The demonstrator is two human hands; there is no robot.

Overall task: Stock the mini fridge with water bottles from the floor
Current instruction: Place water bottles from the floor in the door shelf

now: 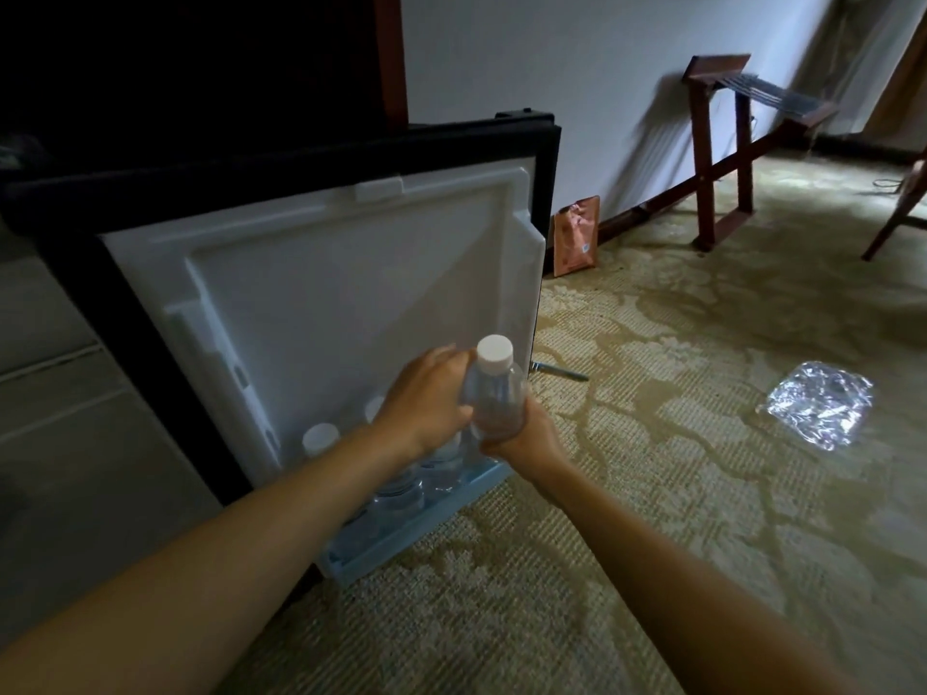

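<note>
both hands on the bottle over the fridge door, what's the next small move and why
Probably lower the water bottle straight down into the door shelf. The left hand and right hand both grip it upright, cap up, just above the shelf's outer end, beside the stocked bottles. Whether that spot is free is hidden behind the hands, so ease it down.

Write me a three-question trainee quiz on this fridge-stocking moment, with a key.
1. True or false: the left hand and right hand both hold the raised bottle.
2. Multiple choice: its cap is A white, B blue, C red.
3. Fill in: the crumpled plastic wrap lies on the ____.
Key: 1 true; 2 A; 3 carpet.
</note>
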